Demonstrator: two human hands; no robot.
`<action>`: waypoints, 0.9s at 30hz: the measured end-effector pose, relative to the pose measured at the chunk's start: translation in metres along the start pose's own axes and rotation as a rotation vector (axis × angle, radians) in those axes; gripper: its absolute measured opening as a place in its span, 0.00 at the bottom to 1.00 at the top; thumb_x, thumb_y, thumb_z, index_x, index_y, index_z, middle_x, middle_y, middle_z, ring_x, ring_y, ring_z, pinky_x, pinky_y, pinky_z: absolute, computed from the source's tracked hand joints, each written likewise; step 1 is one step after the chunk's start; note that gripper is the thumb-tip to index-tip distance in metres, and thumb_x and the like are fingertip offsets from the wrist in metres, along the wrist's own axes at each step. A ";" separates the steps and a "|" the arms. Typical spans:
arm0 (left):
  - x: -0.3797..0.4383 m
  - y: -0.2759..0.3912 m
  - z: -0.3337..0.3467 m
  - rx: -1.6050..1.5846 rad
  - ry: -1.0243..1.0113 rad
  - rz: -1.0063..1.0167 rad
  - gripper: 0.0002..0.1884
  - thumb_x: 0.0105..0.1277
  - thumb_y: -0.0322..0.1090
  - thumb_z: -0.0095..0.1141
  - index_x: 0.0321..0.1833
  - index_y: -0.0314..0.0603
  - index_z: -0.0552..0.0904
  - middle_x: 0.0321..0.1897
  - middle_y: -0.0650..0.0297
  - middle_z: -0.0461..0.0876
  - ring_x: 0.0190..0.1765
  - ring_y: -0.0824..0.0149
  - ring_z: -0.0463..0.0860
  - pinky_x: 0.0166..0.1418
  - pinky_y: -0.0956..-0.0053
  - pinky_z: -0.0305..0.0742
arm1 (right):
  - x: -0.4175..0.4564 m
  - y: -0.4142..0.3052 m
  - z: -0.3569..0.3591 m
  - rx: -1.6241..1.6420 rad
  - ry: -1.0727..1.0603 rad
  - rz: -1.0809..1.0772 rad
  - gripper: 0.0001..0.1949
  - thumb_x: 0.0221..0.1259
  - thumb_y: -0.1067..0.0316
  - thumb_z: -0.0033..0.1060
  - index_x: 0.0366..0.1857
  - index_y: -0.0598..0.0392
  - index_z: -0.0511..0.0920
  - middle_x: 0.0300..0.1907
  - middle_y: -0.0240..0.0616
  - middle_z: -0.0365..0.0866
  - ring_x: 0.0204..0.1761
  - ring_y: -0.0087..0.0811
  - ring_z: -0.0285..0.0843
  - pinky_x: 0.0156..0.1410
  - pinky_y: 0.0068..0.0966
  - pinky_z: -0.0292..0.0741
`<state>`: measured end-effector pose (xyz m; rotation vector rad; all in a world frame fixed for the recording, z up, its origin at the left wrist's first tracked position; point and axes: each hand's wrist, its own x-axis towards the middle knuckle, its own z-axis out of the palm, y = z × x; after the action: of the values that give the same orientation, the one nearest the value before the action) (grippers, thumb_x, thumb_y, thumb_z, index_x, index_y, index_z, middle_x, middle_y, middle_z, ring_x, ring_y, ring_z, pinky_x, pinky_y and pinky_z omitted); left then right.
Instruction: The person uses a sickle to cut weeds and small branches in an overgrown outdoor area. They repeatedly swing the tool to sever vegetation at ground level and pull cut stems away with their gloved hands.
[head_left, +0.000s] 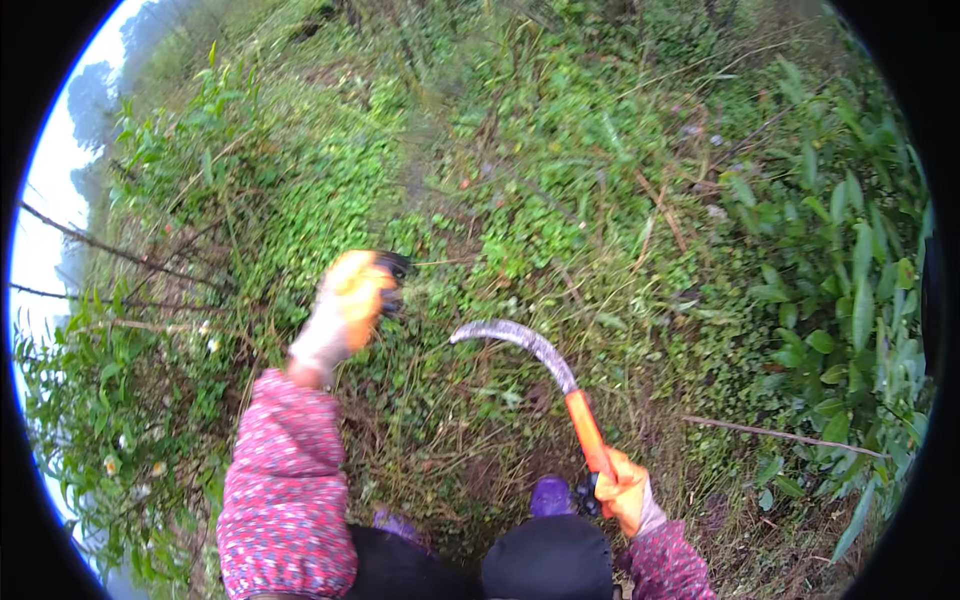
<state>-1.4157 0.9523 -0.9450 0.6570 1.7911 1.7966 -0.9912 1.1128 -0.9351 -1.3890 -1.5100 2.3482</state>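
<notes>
My right hand (622, 491), in an orange glove, grips the orange handle (588, 431) of a sickle at the lower right. Its curved grey metal blade (529, 341) arcs up and leftward over cut-looking grass, with the tip pointing left. Left of the blade, my left hand (356, 292) hovers above low green weeds (330, 187), blurred by motion. That hand wears an orange glove with dark patches at the fingers. A thin pale stalk extends rightward from beside the fingers; whether they hold it is unclear.
Leafy shrubs (847, 337) crowd the right side. On the left stands a bush with white flowers (112, 465), and bare branches (112, 251) reach inward above it. A dry stick (787, 436) lies at the right. My purple boots (551, 496) stand on the vegetated ground.
</notes>
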 end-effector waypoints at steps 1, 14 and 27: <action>-0.020 0.017 -0.038 0.007 0.108 0.102 0.10 0.65 0.27 0.52 0.49 0.38 0.77 0.37 0.65 0.80 0.34 0.72 0.77 0.40 0.77 0.75 | 0.007 -0.007 0.008 -0.123 -0.037 -0.029 0.24 0.51 0.79 0.51 0.57 0.62 0.74 0.23 0.21 0.68 0.19 0.13 0.61 0.22 0.13 0.60; -0.250 -0.032 -0.119 -0.012 0.791 -0.128 0.23 0.60 0.26 0.56 0.60 0.28 0.74 0.54 0.53 0.80 0.52 0.58 0.82 0.59 0.63 0.77 | 0.147 0.018 0.164 -0.302 -0.513 0.179 0.08 0.60 0.70 0.51 0.42 0.53 0.75 0.21 0.25 0.69 0.16 0.19 0.62 0.19 0.20 0.60; -0.555 -0.149 -0.066 0.155 0.919 -0.522 0.23 0.72 0.45 0.45 0.62 0.33 0.69 0.52 0.58 0.77 0.52 0.61 0.78 0.50 0.66 0.76 | 0.090 0.059 0.058 -0.219 -0.344 -0.085 0.26 0.62 0.76 0.52 0.67 0.60 0.66 0.52 0.29 0.71 0.46 0.18 0.70 0.52 0.16 0.70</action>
<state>-1.0401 0.5355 -1.0842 -0.6794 2.3650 1.6854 -1.0613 1.0802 -1.0303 -0.9595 -1.9190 2.5302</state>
